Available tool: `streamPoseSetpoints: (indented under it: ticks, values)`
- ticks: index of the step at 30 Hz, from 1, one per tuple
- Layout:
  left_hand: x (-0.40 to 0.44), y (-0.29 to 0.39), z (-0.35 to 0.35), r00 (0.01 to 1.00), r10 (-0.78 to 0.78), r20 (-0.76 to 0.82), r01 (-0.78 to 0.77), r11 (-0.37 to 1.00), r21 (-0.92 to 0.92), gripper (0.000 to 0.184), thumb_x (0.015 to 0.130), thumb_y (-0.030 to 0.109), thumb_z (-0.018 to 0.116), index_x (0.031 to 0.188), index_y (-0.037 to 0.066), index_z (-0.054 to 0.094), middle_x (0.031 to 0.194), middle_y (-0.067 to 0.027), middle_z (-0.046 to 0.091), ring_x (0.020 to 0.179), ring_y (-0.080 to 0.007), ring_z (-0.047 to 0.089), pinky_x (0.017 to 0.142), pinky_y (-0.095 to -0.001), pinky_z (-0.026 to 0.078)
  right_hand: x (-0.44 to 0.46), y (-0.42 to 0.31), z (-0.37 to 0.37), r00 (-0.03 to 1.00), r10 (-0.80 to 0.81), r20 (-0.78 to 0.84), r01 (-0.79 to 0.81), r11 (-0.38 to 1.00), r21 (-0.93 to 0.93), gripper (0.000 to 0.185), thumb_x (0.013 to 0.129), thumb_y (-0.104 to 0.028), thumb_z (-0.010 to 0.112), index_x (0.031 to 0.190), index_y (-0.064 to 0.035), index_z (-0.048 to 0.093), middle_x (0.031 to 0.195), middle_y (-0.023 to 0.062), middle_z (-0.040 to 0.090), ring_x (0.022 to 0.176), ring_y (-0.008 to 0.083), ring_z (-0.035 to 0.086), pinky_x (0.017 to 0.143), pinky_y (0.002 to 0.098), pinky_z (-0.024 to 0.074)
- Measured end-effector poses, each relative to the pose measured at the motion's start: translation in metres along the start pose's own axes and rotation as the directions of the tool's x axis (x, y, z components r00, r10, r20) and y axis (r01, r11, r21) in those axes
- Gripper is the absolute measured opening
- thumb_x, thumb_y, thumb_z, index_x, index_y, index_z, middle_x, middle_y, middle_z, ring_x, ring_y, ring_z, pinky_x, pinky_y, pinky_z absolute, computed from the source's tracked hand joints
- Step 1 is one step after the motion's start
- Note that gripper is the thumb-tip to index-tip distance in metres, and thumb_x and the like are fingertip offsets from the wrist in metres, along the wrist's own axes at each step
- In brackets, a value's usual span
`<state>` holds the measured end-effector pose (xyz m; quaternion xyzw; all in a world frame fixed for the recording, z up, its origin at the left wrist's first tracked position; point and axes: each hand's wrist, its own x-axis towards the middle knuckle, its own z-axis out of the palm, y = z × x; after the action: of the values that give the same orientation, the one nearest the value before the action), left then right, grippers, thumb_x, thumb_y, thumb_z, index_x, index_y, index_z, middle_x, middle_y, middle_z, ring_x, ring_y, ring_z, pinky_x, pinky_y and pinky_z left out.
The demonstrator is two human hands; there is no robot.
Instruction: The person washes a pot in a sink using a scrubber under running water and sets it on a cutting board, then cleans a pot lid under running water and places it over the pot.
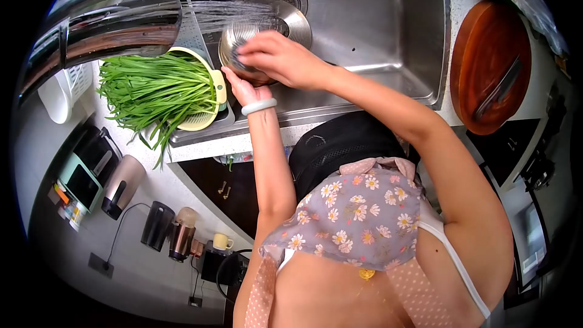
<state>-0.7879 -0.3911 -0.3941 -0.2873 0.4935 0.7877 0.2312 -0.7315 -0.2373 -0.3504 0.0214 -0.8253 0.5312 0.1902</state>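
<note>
A shiny metal pot (297,27) is tilted in the sink, its ringed base facing up under the running water. My left hand (245,88), with a pale bangle at the wrist, supports the pot's near side; part of its fingers is hidden by the pot. My right hand (282,59) is slightly blurred and presses a dark steel wool scrubber (234,54) against the pot's side. Its fingers are bent over the scrubber.
A spray faucet (121,27) pours water from the left into the steel sink (388,30). Green leafy stalks (158,85) fill a yellow colander (220,88) on the left edge. To the right, a knife (501,88) lies on a round wooden board (486,42).
</note>
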Motion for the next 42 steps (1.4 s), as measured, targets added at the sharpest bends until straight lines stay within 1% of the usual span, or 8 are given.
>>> streamPoseSetpoints:
  ticks: [5, 8, 14, 18, 24, 35, 39, 42]
  values:
    - [0.001, -0.004, -0.008, 0.996, -0.045, -0.074, 0.045, 0.999, -0.001, 0.067, 0.092, 0.054, 0.047, 0.137, 0.005, 0.039, 0.141, -0.0116, 0.04, 0.128, -0.0286, 0.039, 0.107, -0.0499, 0.031, -0.058, 0.051, -0.018, 0.959, 0.227, -0.168, -0.259, 0.944, -0.206, 0.03, 0.088, -0.007, 0.053, 0.117, -0.0046, 0.053, 0.131, 0.0118, 0.05, 0.129, 0.0341, 0.04, 0.108, 0.0441, 0.032]
    - [0.007, -0.01, -0.011, 0.995, -0.048, -0.093, 0.048, 0.999, 0.0, 0.067, 0.092, 0.055, 0.048, 0.137, 0.006, 0.038, 0.142, -0.0118, 0.039, 0.129, -0.0286, 0.038, 0.108, -0.0514, 0.03, -0.017, 0.054, -0.001, 0.95, 0.196, -0.243, -0.231, 0.965, -0.125, 0.026, 0.09, -0.008, 0.051, 0.115, -0.0027, 0.054, 0.134, 0.0123, 0.049, 0.13, 0.034, 0.039, 0.107, 0.0434, 0.0332]
    - [0.004, -0.005, -0.018, 0.993, -0.109, -0.037, 0.107, 0.994, -0.035, 0.067, 0.093, 0.057, 0.043, 0.14, 0.01, 0.036, 0.144, -0.0101, 0.036, 0.131, -0.0296, 0.036, 0.107, -0.0534, 0.031, -0.053, 0.031, -0.009, 0.999, 0.047, -0.019, -0.047, 0.999, -0.001, 0.03, 0.089, -0.005, 0.053, 0.119, -0.0054, 0.055, 0.133, 0.01, 0.052, 0.13, 0.0306, 0.042, 0.106, 0.0419, 0.0368]
    - [-0.004, -0.013, -0.015, 0.989, -0.128, -0.069, 0.129, 0.992, 0.008, 0.068, 0.092, 0.059, 0.042, 0.142, 0.014, 0.033, 0.147, -0.0077, 0.032, 0.134, -0.0294, 0.032, 0.108, -0.0553, 0.026, -0.027, 0.073, -0.018, 0.886, 0.407, -0.222, -0.44, 0.889, -0.125, 0.032, 0.089, -0.01, 0.054, 0.122, -0.0064, 0.056, 0.125, 0.012, 0.058, 0.125, 0.0319, 0.047, 0.103, 0.0415, 0.0385]
    - [0.0, -0.015, -0.001, 0.997, -0.053, -0.058, 0.057, 0.996, 0.073, 0.062, 0.094, 0.056, 0.039, 0.138, 0.014, 0.038, 0.144, -0.0084, 0.038, 0.13, -0.0288, 0.039, 0.108, -0.0507, 0.031, 0.009, 0.019, 0.013, 0.995, -0.006, -0.104, 0.004, 1.0, -0.026, 0.033, 0.083, -0.004, 0.059, 0.116, -0.0066, 0.059, 0.127, 0.009, 0.057, 0.123, 0.0317, 0.049, 0.1, 0.0412, 0.0427]
    - [-0.002, -0.019, -0.011, 0.993, -0.111, -0.05, 0.113, 0.993, 0.036, 0.063, 0.093, 0.06, 0.035, 0.139, 0.017, 0.039, 0.143, -0.009, 0.039, 0.129, -0.0309, 0.04, 0.107, -0.0516, 0.032, 0.037, 0.034, 0.011, 0.998, -0.034, -0.057, 0.03, 0.997, -0.074, 0.037, 0.073, 0.001, 0.061, 0.109, -0.0074, 0.064, 0.12, 0.0069, 0.062, 0.117, 0.0285, 0.054, 0.101, 0.0427, 0.043]
    - [0.016, -0.021, -0.037, 0.987, -0.154, -0.037, 0.153, 0.988, -0.015, 0.062, 0.092, 0.06, 0.036, 0.136, 0.017, 0.042, 0.141, -0.009, 0.042, 0.127, -0.0293, 0.042, 0.104, -0.0518, 0.036, -0.026, 0.008, -0.012, 0.977, -0.075, 0.201, 0.064, 0.996, 0.063, 0.035, 0.076, 0.002, 0.058, 0.109, -0.009, 0.064, 0.124, 0.0014, 0.06, 0.123, 0.0279, 0.05, 0.104, 0.0412, 0.0422]
    - [-0.003, -0.011, -0.015, 0.944, -0.231, -0.237, 0.22, 0.973, -0.069, 0.069, 0.093, 0.059, 0.041, 0.139, 0.009, 0.035, 0.142, -0.0086, 0.038, 0.129, -0.027, 0.039, 0.107, -0.0495, 0.032, -0.084, 0.025, -0.049, 0.946, -0.014, 0.323, 0.058, 0.99, -0.126, 0.035, 0.076, 0.003, 0.057, 0.109, -0.0092, 0.065, 0.127, 0.0009, 0.058, 0.129, 0.0264, 0.043, 0.106, 0.0418, 0.0407]
